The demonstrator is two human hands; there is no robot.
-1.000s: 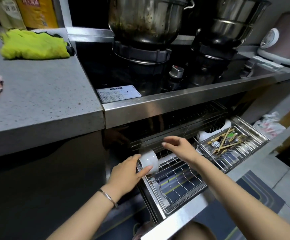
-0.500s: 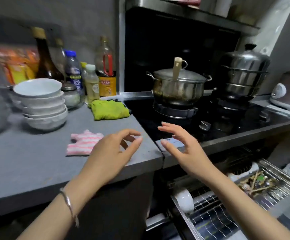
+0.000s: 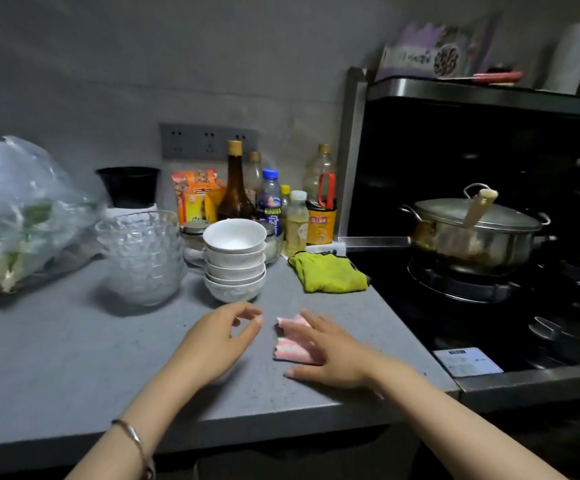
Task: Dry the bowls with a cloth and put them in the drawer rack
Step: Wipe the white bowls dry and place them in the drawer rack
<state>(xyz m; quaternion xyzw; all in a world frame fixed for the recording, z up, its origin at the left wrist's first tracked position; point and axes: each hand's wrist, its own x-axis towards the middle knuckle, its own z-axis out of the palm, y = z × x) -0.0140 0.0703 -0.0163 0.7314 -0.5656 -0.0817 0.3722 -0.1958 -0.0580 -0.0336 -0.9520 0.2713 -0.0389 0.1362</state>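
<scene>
Well, head view: looks down over a grey counter (image 3: 73, 358), with a black stove (image 3: 454, 323) joined to its right end.
left hand (image 3: 224, 341): hovers low over the counter's middle, fingers loosely curled, thumb and forefinger near each other with a gap between; it holds nothing. A thin bracelet (image 3: 132, 434) sits on the wrist.
right hand (image 3: 330, 355): lies flat, fingers straight and spread, resting on the right part of the cloth; thumb on the counter.
hands: apart, side by side, neither gripping anything.
cloth (image 3: 290, 348): pink-and-white striped, crumpled, on the counter near its front right, half under the right fingers.
bowls (image 3: 234, 265): white, stacked upright one inside another, on the counter just behind the left hand.
glass bowls (image 3: 143, 258): a clear stack, just left of the white ones.
green rag (image 3: 326, 275): bunched at the counter's right edge, beside the stove.
bottles (image 3: 271, 202): a cluster against the wall behind the bowls.
bag (image 3: 21, 216): clear plastic, greens inside, at far left.
pot (image 3: 472, 237): steel, lidded, on the burner.
</scene>
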